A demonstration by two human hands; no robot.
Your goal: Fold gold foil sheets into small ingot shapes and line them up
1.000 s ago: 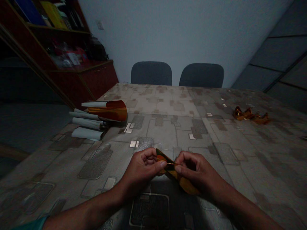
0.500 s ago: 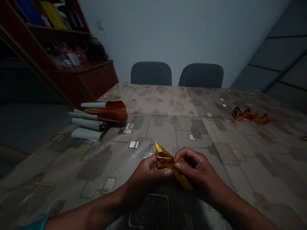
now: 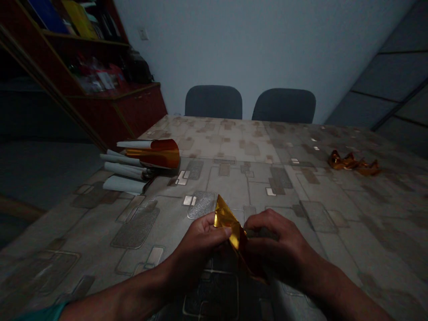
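A piece of folded gold foil paper (image 3: 233,229) is held above the near part of the table, tilted, with its pointed end up and to the left. My left hand (image 3: 204,238) is closed on its left side, the thumb pressed over the front of the foil. At the paper's right side, my right hand (image 3: 277,238) has its fingers curled in and its thumb against the foil. Shadow covers the lower end of the paper, and the right fingertips are partly hidden.
Rolled sheets (image 3: 133,167), gold on one face and pale on the other, lie stacked at the table's left. Several folded gold foil pieces (image 3: 354,164) sit at the right. Two grey chairs (image 3: 214,102) stand behind the patterned table (image 3: 234,151). A red cabinet (image 3: 140,109) is back left.
The foil has turned and opened out somewhat, showing a broader bright face. My left thumb has shifted up onto it, and my right fingers have loosened their pinch at its middle.
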